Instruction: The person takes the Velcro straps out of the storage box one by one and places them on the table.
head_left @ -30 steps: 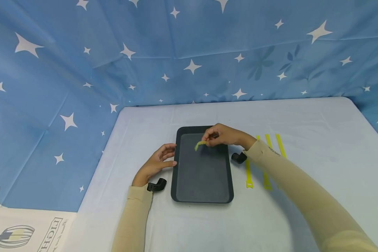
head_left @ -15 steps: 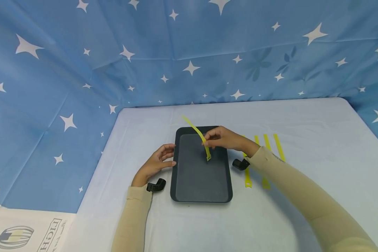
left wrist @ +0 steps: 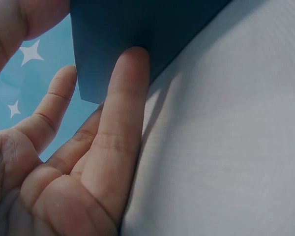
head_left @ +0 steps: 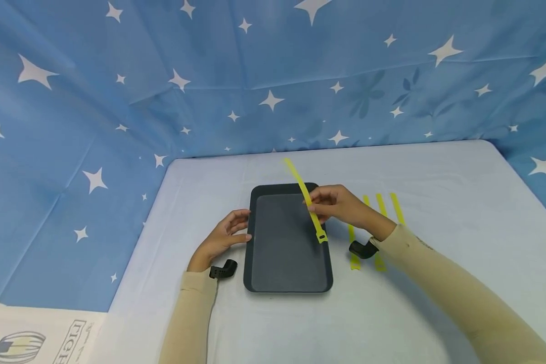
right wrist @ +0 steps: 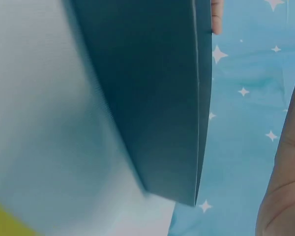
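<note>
A dark grey rectangular tray (head_left: 288, 268) lies on the white-covered table. Its left rim meets the fingertips of my left hand (head_left: 220, 238); in the left wrist view the extended fingers (left wrist: 123, 103) rest against the tray's outer wall (left wrist: 101, 39). Above the tray's upper right part, my right hand (head_left: 341, 205) pinches a yellow cable strap (head_left: 300, 183) between thumb and fingers. The strap stands out slantwise, its slotted end down toward the right rim and its plain end beyond the far rim. In the right wrist view the strap's held portion is hidden.
Several more yellow straps (head_left: 397, 207) lie side by side right of the tray, partly covered by the right forearm. A blue curtain with white stars (head_left: 273, 101) hangs behind the table. Printed cream cloth (head_left: 36, 338) shows at lower left.
The right hand has moved right across the tray, and the pinched strap, first short and bent in view, now shows its full length. My left hand stays at the tray's rim.
</note>
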`<state>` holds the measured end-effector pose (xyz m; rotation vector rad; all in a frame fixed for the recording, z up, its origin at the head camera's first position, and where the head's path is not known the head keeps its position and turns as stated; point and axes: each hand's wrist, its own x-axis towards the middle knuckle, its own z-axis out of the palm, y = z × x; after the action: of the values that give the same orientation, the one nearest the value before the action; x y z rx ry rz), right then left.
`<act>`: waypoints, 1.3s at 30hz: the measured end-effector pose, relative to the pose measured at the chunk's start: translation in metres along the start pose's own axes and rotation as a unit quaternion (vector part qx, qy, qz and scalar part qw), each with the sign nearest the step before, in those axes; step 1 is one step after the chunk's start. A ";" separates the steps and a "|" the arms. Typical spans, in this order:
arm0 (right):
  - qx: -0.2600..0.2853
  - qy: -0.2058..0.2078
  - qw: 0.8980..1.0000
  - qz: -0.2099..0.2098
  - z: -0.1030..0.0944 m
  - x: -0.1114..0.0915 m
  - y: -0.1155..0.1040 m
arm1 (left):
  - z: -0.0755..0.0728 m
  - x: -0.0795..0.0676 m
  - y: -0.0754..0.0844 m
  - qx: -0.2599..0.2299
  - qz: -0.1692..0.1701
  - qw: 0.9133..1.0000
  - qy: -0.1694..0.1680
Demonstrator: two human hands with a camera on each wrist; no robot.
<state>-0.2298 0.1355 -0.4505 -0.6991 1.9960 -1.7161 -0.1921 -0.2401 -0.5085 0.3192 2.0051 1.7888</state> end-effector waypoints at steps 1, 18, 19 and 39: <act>0.002 0.003 1.000 -0.003 -0.002 -0.003 0.000 | 0.000 0.000 0.000 0.000 0.002 1.000 -0.002; 0.002 0.076 0.997 0.010 -0.033 -0.057 0.009 | 0.002 -0.001 -0.001 -0.006 0.003 1.000 -0.001; 0.003 0.081 0.997 0.011 -0.034 -0.060 0.010 | 0.002 -0.001 -0.001 -0.007 0.004 1.000 -0.002; -0.065 0.135 0.988 0.048 -0.076 -0.120 0.012 | 0.003 -0.001 -0.001 0.000 0.015 1.000 -0.001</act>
<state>-0.1827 0.2700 -0.4523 -0.4206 2.3003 -1.7112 -0.1892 -0.2380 -0.5094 0.3535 2.0096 1.8047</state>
